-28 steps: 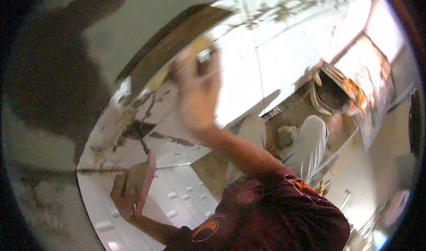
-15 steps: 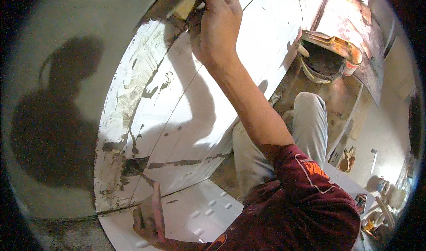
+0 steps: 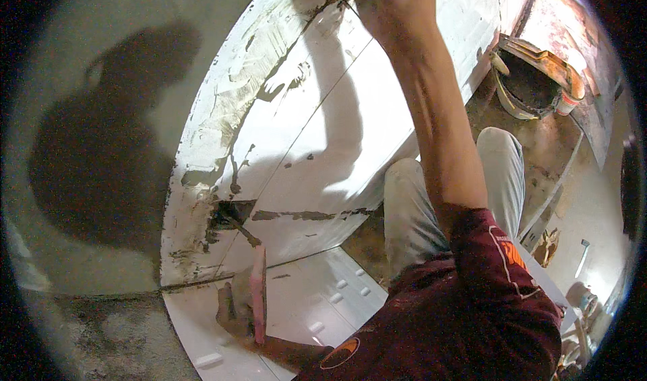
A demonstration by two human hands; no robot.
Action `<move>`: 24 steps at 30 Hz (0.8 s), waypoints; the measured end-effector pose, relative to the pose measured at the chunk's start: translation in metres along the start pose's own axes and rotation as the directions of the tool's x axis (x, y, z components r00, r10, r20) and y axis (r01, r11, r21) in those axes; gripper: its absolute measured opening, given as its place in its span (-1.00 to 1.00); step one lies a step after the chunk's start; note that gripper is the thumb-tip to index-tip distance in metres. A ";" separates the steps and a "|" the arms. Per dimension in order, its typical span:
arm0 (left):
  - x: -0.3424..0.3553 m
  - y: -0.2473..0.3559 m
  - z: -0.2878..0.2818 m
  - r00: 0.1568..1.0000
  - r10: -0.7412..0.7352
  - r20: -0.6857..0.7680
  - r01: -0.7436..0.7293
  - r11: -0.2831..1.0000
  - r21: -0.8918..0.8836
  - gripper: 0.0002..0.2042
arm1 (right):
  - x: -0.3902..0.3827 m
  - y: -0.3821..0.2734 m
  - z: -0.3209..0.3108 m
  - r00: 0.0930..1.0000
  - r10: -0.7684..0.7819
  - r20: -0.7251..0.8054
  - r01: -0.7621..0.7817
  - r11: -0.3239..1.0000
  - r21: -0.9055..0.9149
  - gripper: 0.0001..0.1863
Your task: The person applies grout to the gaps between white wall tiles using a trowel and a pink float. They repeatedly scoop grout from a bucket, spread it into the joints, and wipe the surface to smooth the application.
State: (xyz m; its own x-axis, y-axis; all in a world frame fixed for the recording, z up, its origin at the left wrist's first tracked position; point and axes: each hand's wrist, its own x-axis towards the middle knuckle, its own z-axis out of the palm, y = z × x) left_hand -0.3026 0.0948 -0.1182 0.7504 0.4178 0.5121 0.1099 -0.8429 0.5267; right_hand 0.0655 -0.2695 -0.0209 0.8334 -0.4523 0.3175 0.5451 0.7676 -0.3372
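Fingers of the left hand (image 3: 236, 315) are curled around a pink-handled trowel (image 3: 259, 293) beside white tiles (image 3: 290, 125), those of the right hand (image 3: 397, 7) I cannot tell; edge work seems underway, next needing a steady blade.

Uneven exposure, hard contrast. White panels (image 3: 384, 104) below the right hand (image 3: 394, 7) blown out, surface detail washed away; that hand itself dark, a bit soft, cropped at the top edge. Left hand (image 3: 236, 307) dim, in shade, grainy. Light falls from the right: big head-and-body shadow (image 3: 101, 138) on the grey wall (image 3: 135, 3) up-left of the left hand, arm shadow (image 3: 347, 118) on the panels below the right hand. Glare on the floor (image 3: 569, 226), far right of the left hand. Fisheye bends straight edges; rim black, noisy, far-right clutter (image 3: 585, 334) smeared.
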 end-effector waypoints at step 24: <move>0.025 -0.010 0.000 0.998 0.000 -0.062 0.003 0.999 0.039 -0.45 | 0.014 0.033 -0.036 0.973 -0.229 0.011 0.222 0.954 0.201 -0.64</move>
State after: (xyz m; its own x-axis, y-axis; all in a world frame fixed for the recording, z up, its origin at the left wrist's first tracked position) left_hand -0.2850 0.1132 -0.1111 0.7083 0.4383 0.5533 0.1375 -0.8545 0.5010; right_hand 0.0985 -0.2663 -0.0594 0.6857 -0.6110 0.3956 0.6868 0.7231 -0.0736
